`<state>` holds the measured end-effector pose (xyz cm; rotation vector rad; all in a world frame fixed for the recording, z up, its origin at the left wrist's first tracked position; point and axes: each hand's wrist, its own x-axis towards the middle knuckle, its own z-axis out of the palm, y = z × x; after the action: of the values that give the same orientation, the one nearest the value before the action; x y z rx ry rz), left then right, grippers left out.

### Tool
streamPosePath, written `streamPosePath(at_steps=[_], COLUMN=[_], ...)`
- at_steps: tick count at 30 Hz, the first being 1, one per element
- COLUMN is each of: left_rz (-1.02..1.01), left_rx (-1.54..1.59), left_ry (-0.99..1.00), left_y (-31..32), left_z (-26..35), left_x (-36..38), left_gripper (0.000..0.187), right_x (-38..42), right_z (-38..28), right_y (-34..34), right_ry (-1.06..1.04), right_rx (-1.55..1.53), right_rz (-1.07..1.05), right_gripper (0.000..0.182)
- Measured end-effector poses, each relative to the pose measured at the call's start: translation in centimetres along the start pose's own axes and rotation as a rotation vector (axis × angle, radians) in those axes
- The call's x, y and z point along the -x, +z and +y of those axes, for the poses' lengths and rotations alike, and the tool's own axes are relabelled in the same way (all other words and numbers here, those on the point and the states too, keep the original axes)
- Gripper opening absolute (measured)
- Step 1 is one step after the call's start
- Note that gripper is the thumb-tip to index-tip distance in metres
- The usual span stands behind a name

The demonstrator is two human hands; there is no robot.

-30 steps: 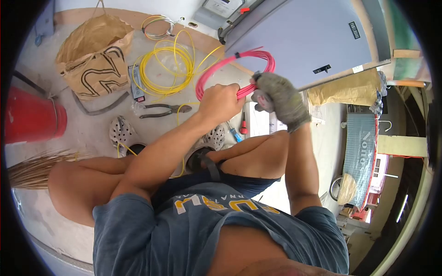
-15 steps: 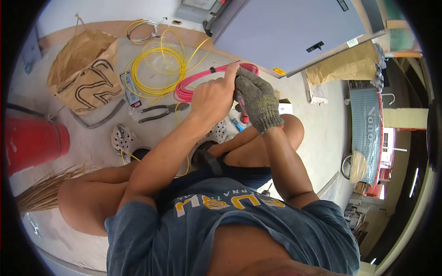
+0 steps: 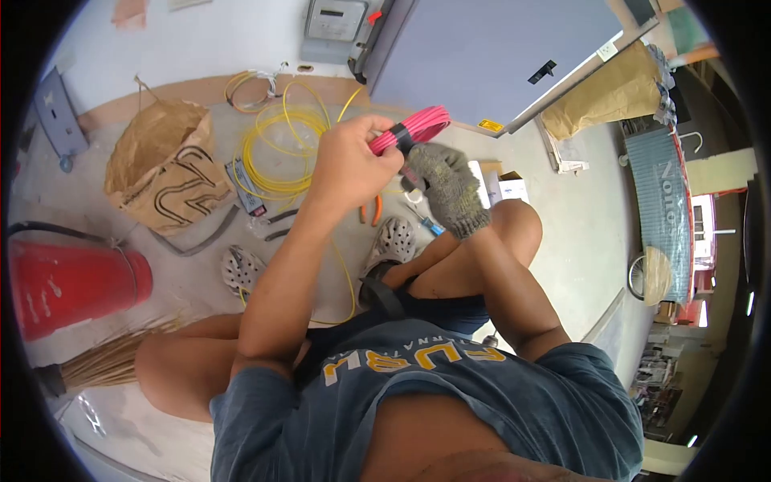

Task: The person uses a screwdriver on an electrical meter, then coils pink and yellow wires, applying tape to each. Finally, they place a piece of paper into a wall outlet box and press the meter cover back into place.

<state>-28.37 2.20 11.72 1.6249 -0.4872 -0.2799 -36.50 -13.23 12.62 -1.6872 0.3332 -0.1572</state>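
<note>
My bare left hand [image 3: 352, 162] is closed on a bundle of pink wire [image 3: 424, 126], bound with a black band [image 3: 401, 136]. The bundle is held up above the floor. My right hand [image 3: 446, 191], in a grey knitted glove, is curled just below the bundle. Its fingers are around a small dark and reddish tool [image 3: 411, 177], mostly hidden, so its kind cannot be made out. Behind my left hand lies a loose coil of yellow wire [image 3: 273, 153] on the floor. One yellow strand runs down past my left forearm.
Dark plier handles [image 3: 281, 217], orange handles [image 3: 371, 210] and a blue-handled tool [image 3: 434, 228] lie near my feet. A paper bag [image 3: 173, 193] and a red bucket [image 3: 76, 285] stand left. Ahead are a grey door panel [image 3: 498, 60] and a small wire coil [image 3: 250, 90].
The pink wire lay as a wide coil behind my hands; now my left hand holds it up as a bundle. My hands have moved apart, and the view has shifted.
</note>
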Motion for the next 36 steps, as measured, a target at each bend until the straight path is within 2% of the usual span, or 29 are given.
streamPosePath(at_steps=[2, 4, 6, 7, 9, 10, 12, 13, 15, 16, 18, 19, 20, 21, 22, 23, 24, 26, 27, 29, 30, 31, 33, 36], left_rz=[-0.044, -0.087, -0.174, -0.175, -0.364, -0.353, -0.293, -0.299, -0.265, -0.29, -0.386, -0.402, -0.39, -0.374, -0.377, -0.228, -0.071, -0.118, -0.162, -0.105, -0.056, -0.012, -0.223, -0.219], left_rx=[0.048, 0.098, 0.316, 0.312, 0.403, 0.4, 0.37, 0.365, 0.317, 0.311, 0.319, 0.311, 0.353, 0.4, 0.4, 0.347, 0.288, 0.259, 0.233, 0.039, -0.042, -0.125, -0.183, -0.164], left_ry=[-0.037, -0.081, -0.012, -0.005, -0.043, -0.04, -0.004, 0.007, -0.142, -0.105, -0.334, -0.304, -0.268, -0.245, -0.252, -0.21, -0.173, -0.12, -0.091, -0.025, 0.17, 0.358, -0.015, -0.207], left_y=[-0.3, -0.7, -1.9, -2.6, -4.1, -4.3, -4.2, -4.2, -4.5, -4.9, -5.9, -6.2, -6.3, -6.1, -5.7, -5.3, -5.2, -5.3, -5.1, -4.2, -3.5, -3.1, -4.7, -7.6], left_z=[0.9, 1.6, 1.9, 2.2, 3.0, 3.0, 2.5, 1.9, 0.9, 1.5, 2.5, 2.1, 1.0, 0.7, 0.3, -0.3, -0.6, -0.5, -1.1, -0.3, -1.7, -3.6, -1.8, 0.3], left_x=[0.2, -0.1, -0.2, -0.3, -0.6, -0.6, -0.8, -0.9, -1.3, -1.3, -0.8, -1.2, -1.6, -1.9, -2.0, -2.2, -2.1, -2.0, -2.2, -1.7, -2.8, -3.6, -4.3, -5.4], left_gripper=[0.027, 0.027, 0.021, 0.021, 0.031, 0.031, 0.049, 0.049, 0.062, 0.062, 0.062, 0.062, 0.062, 0.061, 0.061, 0.06, 0.059, 0.055, 0.054, 0.042, 0.034, 0.028, 0.02, 0.016], right_x=[-1.2, -2.2, -2.0, -1.9, -2.7, -3.0, -3.3, -3.7, -4.1, -3.3, -4.1, -4.5, -4.4, -4.7, -4.6, -4.2, -3.2, -0.9, -1.4, -4.2, -5.5, -6.9, -6.6, -5.9], right_z=[1.8, 0.6, -3.0, -3.6, -2.8, -2.6, -2.0, -0.7, 1.3, 0.3, -0.7, -1.2, -1.1, -1.5, -1.5, -1.2, -1.9, -4.4, -4.5, -4.6, -4.4, -4.7, -4.7, -4.3], right_y=[-0.5, -0.2, 0.5, 0.8, 1.2, 1.5, 1.7, 1.6, 1.7, 2.7, 3.5, 3.9, 4.3, 4.3, 4.5, 4.9, 5.3, 5.5, 5.6, 5.0, 4.6, 4.1, 4.5, 5.2], right_ry=[-0.133, -0.197, -0.006, -0.158, -0.243, -0.31, -0.36, -0.295, -0.553, -0.477, -0.356, -0.295, -0.591, -0.597, -0.179, 0.245, 0.265, -0.479, -0.653, -0.739, -0.648, -0.625, -0.573, -0.687], right_rx=[0.359, 0.229, 0.39, 0.338, 0.25, 0.157, 0.091, 0.206, 0.768, 0.469, 0.348, 0.289, 0.652, 0.657, 0.296, -0.077, -0.086, 0.709, 0.762, 0.774, 0.73, 0.739, 0.728, 0.829], right_rz=[-0.212, -0.238, -0.145, -0.133, -0.14, -0.145, -0.198, -0.236, -0.112, -0.117, -0.167, -0.186, -0.05, -0.041, -0.004, 0.029, 0.015, 0.496, 0.565, 0.453, 0.265, 0.179, 0.073, 0.12], right_gripper=[0.03, 0.033, 0.035, 0.04, 0.042, 0.045, 0.048, 0.047, 0.043, 0.043, 0.039, 0.037, 0.038, 0.038, 0.042, 0.047, 0.047, 0.053, 0.049, 0.044, 0.042, 0.041, 0.04, 0.043])
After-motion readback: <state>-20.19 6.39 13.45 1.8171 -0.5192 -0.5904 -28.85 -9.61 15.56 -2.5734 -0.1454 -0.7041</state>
